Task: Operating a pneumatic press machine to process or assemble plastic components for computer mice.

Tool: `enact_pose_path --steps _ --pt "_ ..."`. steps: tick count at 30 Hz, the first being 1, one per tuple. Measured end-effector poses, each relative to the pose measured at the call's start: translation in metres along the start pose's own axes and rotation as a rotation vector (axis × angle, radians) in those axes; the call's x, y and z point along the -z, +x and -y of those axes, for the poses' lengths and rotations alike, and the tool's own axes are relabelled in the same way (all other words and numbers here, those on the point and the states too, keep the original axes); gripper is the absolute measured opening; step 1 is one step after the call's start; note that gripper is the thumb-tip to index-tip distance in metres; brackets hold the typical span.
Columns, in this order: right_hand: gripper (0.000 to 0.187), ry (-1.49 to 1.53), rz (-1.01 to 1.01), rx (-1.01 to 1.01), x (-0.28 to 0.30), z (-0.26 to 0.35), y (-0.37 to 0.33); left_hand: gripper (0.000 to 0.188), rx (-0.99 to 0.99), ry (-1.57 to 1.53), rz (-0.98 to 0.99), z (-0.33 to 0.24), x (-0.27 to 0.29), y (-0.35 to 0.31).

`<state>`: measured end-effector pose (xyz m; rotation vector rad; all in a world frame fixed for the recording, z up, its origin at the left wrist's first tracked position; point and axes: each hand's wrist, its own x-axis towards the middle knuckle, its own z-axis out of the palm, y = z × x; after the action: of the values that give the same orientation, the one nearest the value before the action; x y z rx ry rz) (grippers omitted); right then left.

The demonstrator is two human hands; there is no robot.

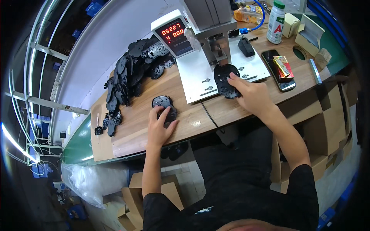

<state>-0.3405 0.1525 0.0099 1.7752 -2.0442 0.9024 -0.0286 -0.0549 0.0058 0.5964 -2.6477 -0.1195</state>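
Observation:
With thumb on top, my right hand [252, 94] grips a flat, oval black plastic part [222, 82] by its right side. That part lies at the front of the white base plate [189, 79], right beneath the metal head [220, 52] of a bench press machine. On the wooden tabletop to the left, my left hand [158, 129] has bent fingers and thumb around a second black plastic part [163, 102]. The fingers partly cover it. Beyond that hand, a large heap of similar black parts [127, 73] is piled up.
A counter box [173, 32] with red digits stands left of the press. To the right lie a phone [269, 59], a small red box [284, 69], a white bottle [275, 25] and an opened carton [309, 36]. A black cable [208, 113] crosses the table edge. Cardboard boxes [327, 127] stand below right.

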Motion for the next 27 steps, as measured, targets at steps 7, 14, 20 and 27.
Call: enact_pose_path --steps 7,14,20,27 --pt "0.046 -0.013 0.017 -0.013 0.003 0.004 -0.005 0.040 0.030 -0.221 -0.168 0.004 -0.014 -0.003" --pt "0.047 -0.003 -0.010 0.000 0.001 0.007 -0.003 0.055 0.119 -1.266 -0.755 0.010 -0.031 -0.004" --pt "0.038 0.087 0.004 -0.080 0.020 -0.014 0.007 0.032 -0.207 -0.456 -0.298 -0.059 -0.015 0.049" --pt "0.019 0.690 -0.028 -0.508 0.099 -0.033 -0.074 0.018 -0.701 -0.189 -0.176 -0.112 -0.037 0.111"
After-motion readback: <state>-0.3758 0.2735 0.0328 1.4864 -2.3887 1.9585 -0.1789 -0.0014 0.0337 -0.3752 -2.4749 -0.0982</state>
